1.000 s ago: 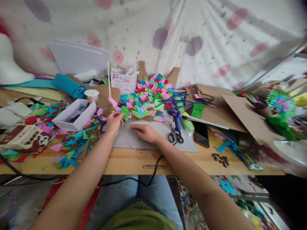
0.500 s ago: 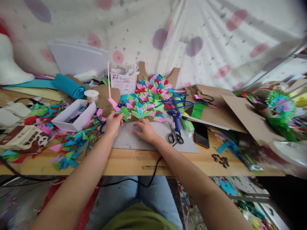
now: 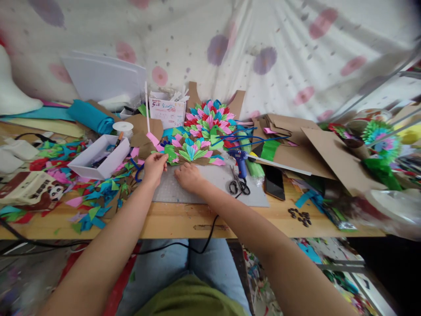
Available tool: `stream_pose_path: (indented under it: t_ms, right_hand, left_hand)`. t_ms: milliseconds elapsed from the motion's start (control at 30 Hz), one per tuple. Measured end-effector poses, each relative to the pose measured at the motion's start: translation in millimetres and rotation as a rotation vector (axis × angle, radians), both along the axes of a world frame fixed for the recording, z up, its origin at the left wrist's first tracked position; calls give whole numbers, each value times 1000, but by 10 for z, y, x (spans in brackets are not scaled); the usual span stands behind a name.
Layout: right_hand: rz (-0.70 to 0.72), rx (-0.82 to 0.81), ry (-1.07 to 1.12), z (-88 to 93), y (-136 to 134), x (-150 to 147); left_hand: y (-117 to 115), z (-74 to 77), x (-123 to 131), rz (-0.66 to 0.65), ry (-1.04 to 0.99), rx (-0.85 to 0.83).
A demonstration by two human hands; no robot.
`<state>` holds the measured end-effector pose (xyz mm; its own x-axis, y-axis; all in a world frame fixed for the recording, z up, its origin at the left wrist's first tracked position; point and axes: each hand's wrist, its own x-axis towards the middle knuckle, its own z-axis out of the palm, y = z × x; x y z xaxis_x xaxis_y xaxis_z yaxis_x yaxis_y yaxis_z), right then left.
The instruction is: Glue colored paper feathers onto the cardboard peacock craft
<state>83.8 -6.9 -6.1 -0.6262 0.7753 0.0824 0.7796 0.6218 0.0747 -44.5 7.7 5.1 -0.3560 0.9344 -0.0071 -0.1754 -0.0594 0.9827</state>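
A pleated-paper decoration (image 3: 190, 151) in pink, green and blue on brown cardboard lies on the grey cutting mat (image 3: 210, 197). My left hand (image 3: 155, 168) is at its left end, thumb and fingers pinched at the edge of a green paper piece (image 3: 170, 152). Close by, my right hand (image 3: 189, 177) rests low over the mat at the decoration's front edge, fingers loosely bent with the thumb a little apart; nothing shows in it. A blue glue gun (image 3: 240, 163) and black-handled scissors (image 3: 234, 186) lie right of it.
A larger pleated-paper piece (image 3: 210, 116) stands behind. On the left are a white box (image 3: 113, 164) with pens and many paper scraps (image 3: 101, 199). To the right are a phone (image 3: 275, 183), cardboard sheets (image 3: 338, 158) and small dark beads (image 3: 301, 217). A black cable (image 3: 210, 239) hangs over the table's front edge.
My right hand has moved left, nearer to my left hand, and its fingers have drawn closer together. My left hand stays at the green paper piece. The view has shifted slightly.
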Motion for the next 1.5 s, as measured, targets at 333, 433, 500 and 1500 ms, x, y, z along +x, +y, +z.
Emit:
stream_pose_path:
  t_ms: [333,433,500,1500]
  right_hand:
    - [-329,-73,341,333,123,262]
    - [-251,-106,424,498,202,300]
    - [-163,-119,439,562,236,296]
    - [-66,-224,493,616,308,302]
  left_hand:
    - [-7,23,20,-83,-50,-86]
    - [-31,33,29,-179,-85,-130]
    - [-48,47,31,-230,-126,-140]
    - [-42,33,29,-270,-120,-139]
